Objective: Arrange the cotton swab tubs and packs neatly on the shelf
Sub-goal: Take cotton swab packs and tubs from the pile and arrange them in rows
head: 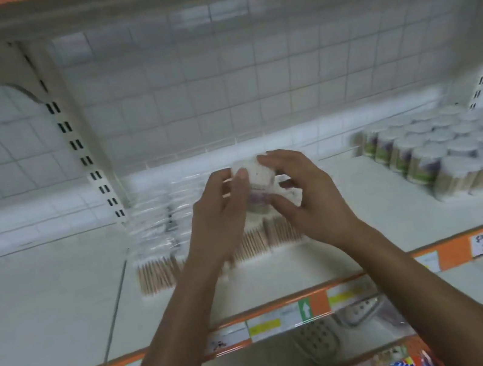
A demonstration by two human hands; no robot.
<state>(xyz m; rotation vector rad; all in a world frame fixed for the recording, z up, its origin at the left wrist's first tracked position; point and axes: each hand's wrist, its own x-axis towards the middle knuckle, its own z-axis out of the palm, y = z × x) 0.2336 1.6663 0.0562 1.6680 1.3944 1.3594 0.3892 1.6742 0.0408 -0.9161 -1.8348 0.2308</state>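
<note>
Both hands are curled round one tub (256, 177); the left hand (221, 205) pinches its near side with the thumb, and the right hand (302, 191) cups the far side and top; it hangs just above the packs (158, 228), seemingly not resting on them. The risk I see is a slip; the plastic looks smooth, and if either grip eases the tub could drop onto the packs and knock their row askew, or roll off the shelf (366, 210). The tub is small and round, with a white lid and a purple-green label; blur hides the print. The other tubs (439, 149) stand well right of the packs.
</note>
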